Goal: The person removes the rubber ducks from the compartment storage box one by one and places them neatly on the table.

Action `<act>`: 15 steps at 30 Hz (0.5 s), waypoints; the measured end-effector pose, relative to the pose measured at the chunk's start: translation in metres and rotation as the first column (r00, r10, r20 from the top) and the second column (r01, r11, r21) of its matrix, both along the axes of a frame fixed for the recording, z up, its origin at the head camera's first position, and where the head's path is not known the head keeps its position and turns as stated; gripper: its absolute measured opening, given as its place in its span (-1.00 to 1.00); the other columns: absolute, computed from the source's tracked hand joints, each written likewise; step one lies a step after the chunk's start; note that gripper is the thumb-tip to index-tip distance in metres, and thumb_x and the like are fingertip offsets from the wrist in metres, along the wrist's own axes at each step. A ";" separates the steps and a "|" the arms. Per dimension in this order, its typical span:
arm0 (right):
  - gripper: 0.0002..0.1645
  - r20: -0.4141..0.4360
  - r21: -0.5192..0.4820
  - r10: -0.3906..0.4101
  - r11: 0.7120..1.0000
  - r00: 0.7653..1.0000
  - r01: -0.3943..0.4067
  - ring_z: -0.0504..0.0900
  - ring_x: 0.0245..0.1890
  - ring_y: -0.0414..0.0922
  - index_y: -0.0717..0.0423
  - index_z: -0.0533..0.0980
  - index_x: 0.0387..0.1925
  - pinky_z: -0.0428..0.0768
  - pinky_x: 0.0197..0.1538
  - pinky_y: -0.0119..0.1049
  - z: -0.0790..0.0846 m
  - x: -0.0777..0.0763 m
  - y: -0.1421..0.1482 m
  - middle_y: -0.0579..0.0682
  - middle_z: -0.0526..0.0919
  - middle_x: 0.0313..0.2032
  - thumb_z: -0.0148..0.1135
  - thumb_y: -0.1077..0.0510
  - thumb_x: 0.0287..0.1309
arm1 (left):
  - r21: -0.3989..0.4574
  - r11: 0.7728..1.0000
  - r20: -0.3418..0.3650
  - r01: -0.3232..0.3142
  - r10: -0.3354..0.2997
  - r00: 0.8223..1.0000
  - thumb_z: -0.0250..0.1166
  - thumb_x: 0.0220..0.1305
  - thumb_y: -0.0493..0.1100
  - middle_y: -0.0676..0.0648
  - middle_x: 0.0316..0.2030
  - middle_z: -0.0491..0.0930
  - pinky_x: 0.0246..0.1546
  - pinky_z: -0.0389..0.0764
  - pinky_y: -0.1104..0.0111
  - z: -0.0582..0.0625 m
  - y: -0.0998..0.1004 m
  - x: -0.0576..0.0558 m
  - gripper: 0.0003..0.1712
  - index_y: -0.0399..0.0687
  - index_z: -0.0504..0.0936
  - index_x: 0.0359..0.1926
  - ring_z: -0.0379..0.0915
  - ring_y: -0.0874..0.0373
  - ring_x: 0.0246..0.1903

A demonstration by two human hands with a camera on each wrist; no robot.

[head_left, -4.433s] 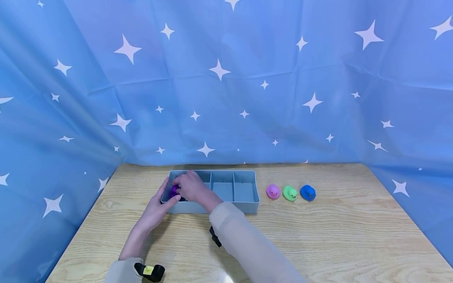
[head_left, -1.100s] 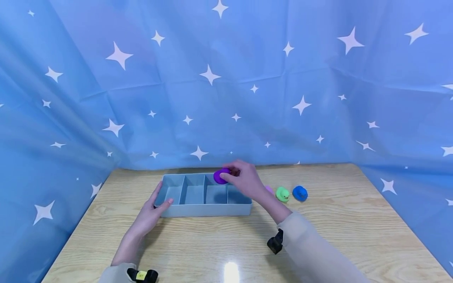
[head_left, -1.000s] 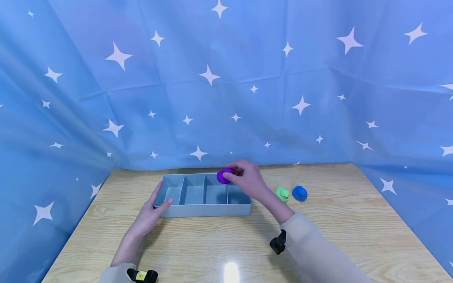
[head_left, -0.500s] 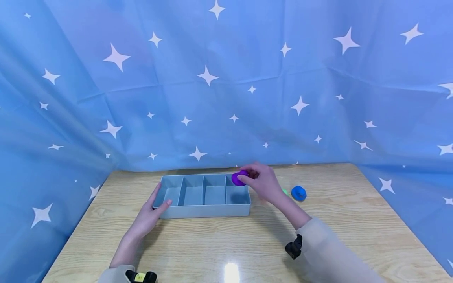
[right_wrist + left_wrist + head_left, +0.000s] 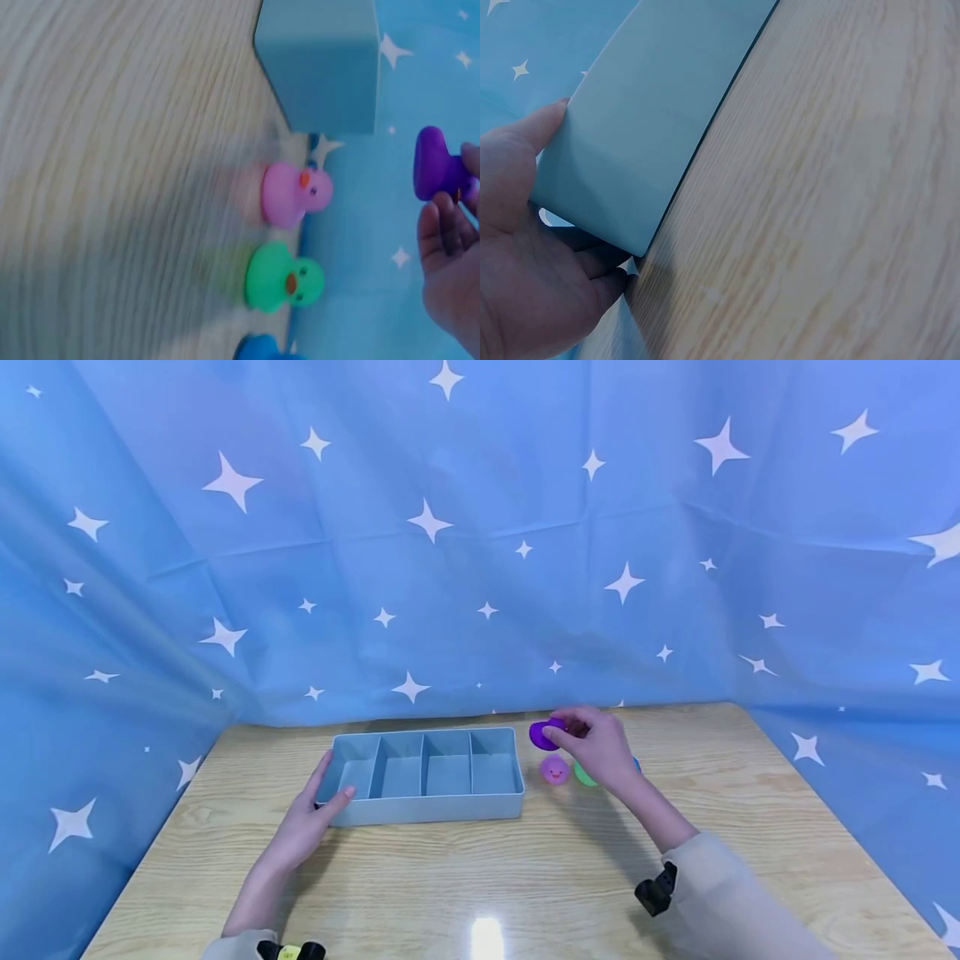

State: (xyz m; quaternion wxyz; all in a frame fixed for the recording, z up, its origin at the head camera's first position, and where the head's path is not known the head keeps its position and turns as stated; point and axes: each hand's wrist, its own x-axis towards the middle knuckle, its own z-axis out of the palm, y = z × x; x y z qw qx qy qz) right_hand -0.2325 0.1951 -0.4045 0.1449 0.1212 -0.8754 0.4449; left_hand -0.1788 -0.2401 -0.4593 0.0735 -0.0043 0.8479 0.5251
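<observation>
My right hand (image 5: 603, 750) pinches a purple rubber duck (image 5: 545, 735) between thumb and fingers, held in the air right of the box. In the right wrist view the purple duck (image 5: 433, 169) hangs tilted, its head partly covered by the fingers. Below it on the table sit a pink duck (image 5: 555, 770) and a green duck (image 5: 584, 774), the green one partly behind my hand. A blue duck (image 5: 262, 349) is mostly hidden. My left hand (image 5: 303, 822) grips the left end of a blue-grey divided box (image 5: 427, 811), thumb at the front rim; its compartments hold nothing.
The wooden table (image 5: 420, 885) reaches back to a blue curtain (image 5: 337, 552) with white stars, which also hangs along both sides. A light glare lies on the table near the front. Each wrist wears a small black camera (image 5: 656, 889).
My right hand has lifted the purple duck out of the box's left compartment and carried it right, past the box's right end. My left hand keeps its grip on the box.
</observation>
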 end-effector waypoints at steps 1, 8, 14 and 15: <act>-0.71 0.005 0.005 -0.009 1.000 1.000 0.009 0.62 -0.38 -0.08 0.21 0.72 -0.09 0.59 -0.33 -0.33 -0.001 0.000 0.004 0.00 0.71 -0.35 0.50 0.14 0.20 | 0.002 1.000 0.001 0.000 0.000 1.000 0.11 0.57 0.16 -0.21 0.63 -0.30 0.46 -0.19 -0.31 0.000 0.000 0.000 -0.04 0.23 -0.31 0.67 -0.42 -0.34 0.56; -0.68 0.037 0.043 -0.077 0.996 0.996 0.075 0.60 -0.36 -0.08 0.19 0.71 -0.04 0.57 -0.35 -0.34 -0.008 0.004 0.033 0.02 0.70 -0.32 0.46 0.09 0.25 | 0.010 1.000 0.001 0.002 -0.002 1.000 0.11 0.57 0.14 -0.26 0.62 -0.31 0.45 -0.19 -0.33 0.001 0.001 0.003 -0.04 0.22 -0.32 0.67 -0.43 -0.36 0.55; -0.67 0.011 0.062 -0.123 0.991 0.992 0.122 0.59 -0.38 -0.08 0.20 0.71 -0.05 0.55 -0.37 -0.37 -0.012 0.007 0.053 0.03 0.72 -0.34 0.47 0.08 0.26 | 0.017 1.000 0.009 0.000 0.000 1.000 0.10 0.58 0.15 -0.22 0.63 -0.31 0.46 -0.20 -0.31 0.002 0.001 0.002 -0.06 0.28 -0.32 0.66 -0.45 -0.32 0.56; -0.67 0.012 0.068 -0.134 0.989 0.991 0.132 0.59 -0.38 -0.08 0.19 0.71 -0.05 0.55 -0.37 -0.37 -0.013 0.007 0.056 0.02 0.72 -0.35 0.47 0.08 0.26 | 0.017 1.000 0.010 0.000 0.000 1.000 0.10 0.58 0.15 -0.22 0.63 -0.31 0.46 -0.20 -0.31 0.002 0.001 0.002 -0.06 0.27 -0.32 0.66 -0.45 -0.32 0.56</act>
